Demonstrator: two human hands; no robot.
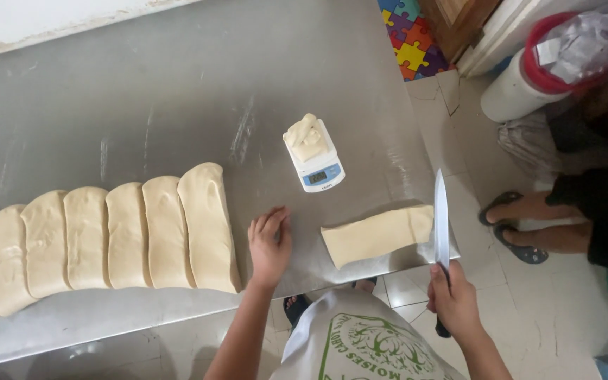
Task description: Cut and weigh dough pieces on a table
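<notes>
Knife (441,218) gripped in right hand (454,301), fingers wrapped tight round the dark handle, blade pointed away from the body and lying along the right end of a cut dough strip (378,235). Looked to touch or nearly touch that end; could not tell which. Left hand (269,243) laid flat on the steel bench (142,98), fingers loosely spread, nothing held, just left of the strip and just right of the nearest dough slab (207,226). Strip set near the front right corner of the bench, slightly tilted. Beyond the hands, small white digital scale (316,163) with a lump of dough (305,137) sitting on its platform. Further left, row of pale oblong dough pieces (65,243) packed side by side, touching, running off the left edge of view. Off the bench to the right: tiled floor, another person's sandalled feet (518,226), white container with red rim (522,84) and a plastic bag on top, coloured puzzle mat (409,42) at the far corner.
</notes>
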